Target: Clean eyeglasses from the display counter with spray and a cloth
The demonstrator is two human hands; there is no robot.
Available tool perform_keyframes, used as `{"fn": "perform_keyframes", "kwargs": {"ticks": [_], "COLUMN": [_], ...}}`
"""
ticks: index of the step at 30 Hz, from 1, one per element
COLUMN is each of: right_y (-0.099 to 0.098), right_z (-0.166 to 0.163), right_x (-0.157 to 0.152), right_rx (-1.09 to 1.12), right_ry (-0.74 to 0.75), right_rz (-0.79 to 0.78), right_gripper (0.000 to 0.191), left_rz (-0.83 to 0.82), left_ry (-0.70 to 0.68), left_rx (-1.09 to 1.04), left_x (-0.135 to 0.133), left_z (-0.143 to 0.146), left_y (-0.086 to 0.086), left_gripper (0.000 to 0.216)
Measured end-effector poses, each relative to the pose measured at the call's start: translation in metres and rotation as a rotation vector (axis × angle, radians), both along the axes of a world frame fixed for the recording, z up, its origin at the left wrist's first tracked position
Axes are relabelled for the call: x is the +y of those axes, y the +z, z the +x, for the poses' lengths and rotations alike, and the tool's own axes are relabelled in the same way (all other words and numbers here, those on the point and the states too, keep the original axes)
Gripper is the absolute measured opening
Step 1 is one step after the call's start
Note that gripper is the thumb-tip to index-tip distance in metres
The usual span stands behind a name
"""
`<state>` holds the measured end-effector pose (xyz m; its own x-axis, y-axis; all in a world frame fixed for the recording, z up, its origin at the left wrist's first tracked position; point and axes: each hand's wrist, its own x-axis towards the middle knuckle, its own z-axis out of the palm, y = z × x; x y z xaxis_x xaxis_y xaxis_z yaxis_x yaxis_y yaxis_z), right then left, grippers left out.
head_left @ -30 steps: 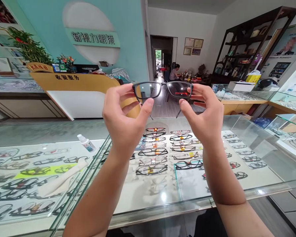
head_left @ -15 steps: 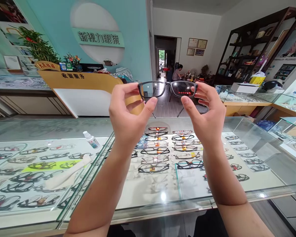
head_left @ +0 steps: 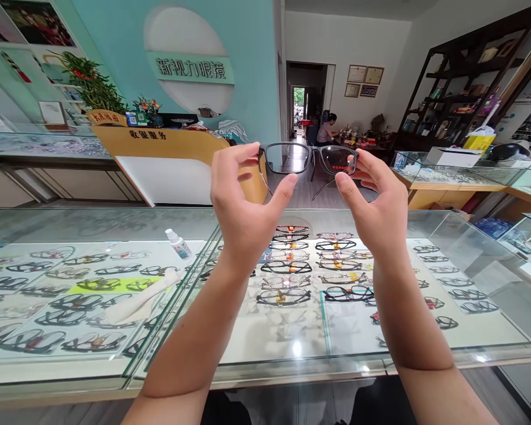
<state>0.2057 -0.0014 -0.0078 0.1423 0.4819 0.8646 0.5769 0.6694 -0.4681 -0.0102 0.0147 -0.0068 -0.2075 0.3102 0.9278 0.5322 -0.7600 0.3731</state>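
A pair of dark-framed eyeglasses (head_left: 312,158) is held up in front of me above the glass counter, with red lettering on its right lens. My left hand (head_left: 248,189) pinches the left end of the frame between thumb and fingers. At the other end, my right hand (head_left: 374,198) grips the frame's right corner, its thumb below the lens. The temples are unfolded and point away from me. Beneath both hands, rows of eyeglasses (head_left: 285,267) lie inside the display case.
On the glass counter (head_left: 265,369), a white spray bottle (head_left: 178,244) and a pale cloth (head_left: 141,301) rest at left. More eyeglasses (head_left: 33,340) fill the left case. Behind stands a yellow-and-white cashier desk (head_left: 159,171). A person (head_left: 326,130) sits at a table in the back.
My view has turned slightly left, so the room appears shifted right. The eyeglasses have moved a little right in view and tilt slightly, still held in both hands.
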Motion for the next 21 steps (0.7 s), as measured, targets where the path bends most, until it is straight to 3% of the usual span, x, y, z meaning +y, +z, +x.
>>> {"fn": "perform_keyframes", "kwargs": {"ticks": [9,21], "right_y": [0.001,-0.003], "right_z": [-0.006,-0.013], "right_x": [-0.001,0.003], "right_rx": [-0.001,0.011], "right_ry": [0.030,0.065], "right_rz": [-0.096,-0.097], "right_gripper": [0.051,0.047], "left_rz": [-0.011,-0.031], "left_ry": [-0.003,0.004], "left_rx": [-0.022,-0.009], "left_x": [-0.005,-0.012], "left_z": [0.001,-0.002], "left_y": [0.000,0.005], "left_gripper": [0.054,0.056]}}
